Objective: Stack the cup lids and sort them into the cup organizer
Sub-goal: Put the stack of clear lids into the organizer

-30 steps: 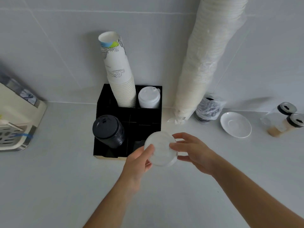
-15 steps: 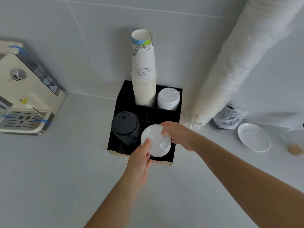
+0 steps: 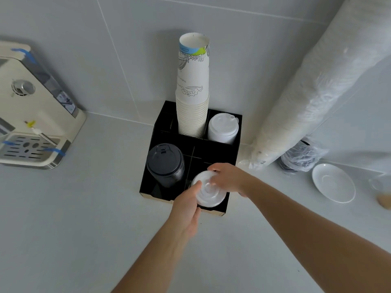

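Over the front-right compartment of the black square cup organizer (image 3: 191,150), you are holding one stack of translucent white plastic cup lids (image 3: 208,192) with both hands. Your left hand (image 3: 187,210) is cupping its near edge with a curled grip; your right hand (image 3: 227,178) is pinching its far rim. One stack of black lids (image 3: 165,164), one stack of white lids (image 3: 223,127) and one tower of printed paper cups (image 3: 193,89) are filling three other compartments. One white saucer (image 3: 333,182) is sitting on the grey surface (image 3: 74,218).
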Demonstrator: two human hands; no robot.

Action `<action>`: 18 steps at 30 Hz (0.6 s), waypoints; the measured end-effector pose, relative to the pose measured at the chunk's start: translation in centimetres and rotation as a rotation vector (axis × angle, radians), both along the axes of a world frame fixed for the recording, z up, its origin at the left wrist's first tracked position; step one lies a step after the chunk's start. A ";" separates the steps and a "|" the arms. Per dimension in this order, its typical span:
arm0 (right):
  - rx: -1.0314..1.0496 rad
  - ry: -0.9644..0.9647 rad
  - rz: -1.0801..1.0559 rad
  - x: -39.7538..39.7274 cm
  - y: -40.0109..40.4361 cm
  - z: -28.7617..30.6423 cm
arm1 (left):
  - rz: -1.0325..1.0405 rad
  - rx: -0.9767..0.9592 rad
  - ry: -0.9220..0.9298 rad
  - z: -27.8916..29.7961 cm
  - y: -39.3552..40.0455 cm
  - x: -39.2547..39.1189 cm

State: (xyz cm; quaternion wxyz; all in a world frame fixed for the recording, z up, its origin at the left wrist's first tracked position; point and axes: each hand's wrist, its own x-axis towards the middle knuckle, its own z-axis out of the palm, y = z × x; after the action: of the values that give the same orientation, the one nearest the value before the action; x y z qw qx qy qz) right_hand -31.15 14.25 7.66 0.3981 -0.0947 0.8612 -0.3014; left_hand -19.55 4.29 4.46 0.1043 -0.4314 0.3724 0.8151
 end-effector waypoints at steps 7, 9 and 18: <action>0.129 0.315 0.117 1.0 0.5 -1.1 | -0.060 -0.127 -0.056 -0.6 0.0 -0.7; 0.140 0.386 0.109 1.1 0.6 -1.4 | -0.137 -0.209 -0.053 -0.8 0.2 -0.6; -0.070 0.387 -0.066 1.0 2.2 -1.2 | -0.231 -0.514 0.015 -1.0 0.1 -1.9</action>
State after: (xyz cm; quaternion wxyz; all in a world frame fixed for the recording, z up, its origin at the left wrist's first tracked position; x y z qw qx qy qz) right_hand -30.15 16.48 6.48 0.2113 -0.1362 0.9134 -0.3201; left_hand -21.44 4.38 3.50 0.0806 -0.3923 0.6144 0.6798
